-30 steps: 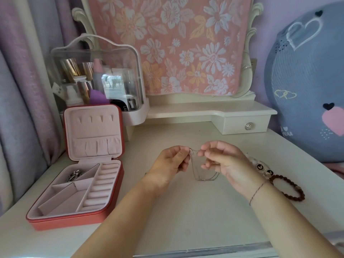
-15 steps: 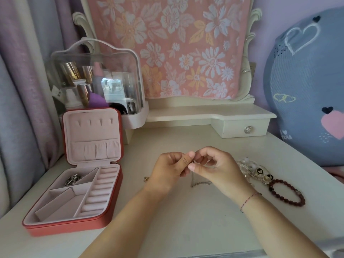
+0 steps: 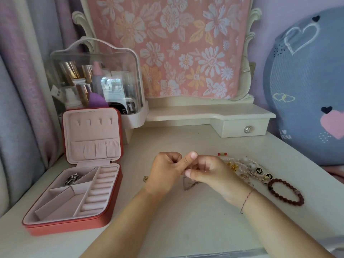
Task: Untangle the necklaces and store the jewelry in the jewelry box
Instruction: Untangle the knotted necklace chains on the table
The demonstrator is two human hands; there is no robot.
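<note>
My left hand (image 3: 167, 170) and my right hand (image 3: 208, 172) meet at the middle of the dressing table, fingers curled, pinching a thin silver chain necklace (image 3: 188, 184) whose short loop hangs just below them onto the tabletop. The red jewelry box (image 3: 104, 216) stands open at the left, its pink lid upright; a silver piece (image 3: 72, 179) lies in its back left compartment. A heap of pearl and gold jewelry (image 3: 247, 168) and a dark red bead bracelet (image 3: 286, 191) lie right of my hands. A small gold item (image 3: 145, 178) sits just left of my left wrist.
A clear cosmetics case (image 3: 96, 79) with bottles stands behind the jewelry box. A white shelf with a small drawer (image 3: 243, 127) runs along the back under a cloth-covered mirror. A large blue cushion (image 3: 309, 86) leans at the right; curtains hang at the left.
My hands have lowered and drawn together. The chain's hanging loop is now shorter and bunched against the tabletop. The view has tipped down slightly.
</note>
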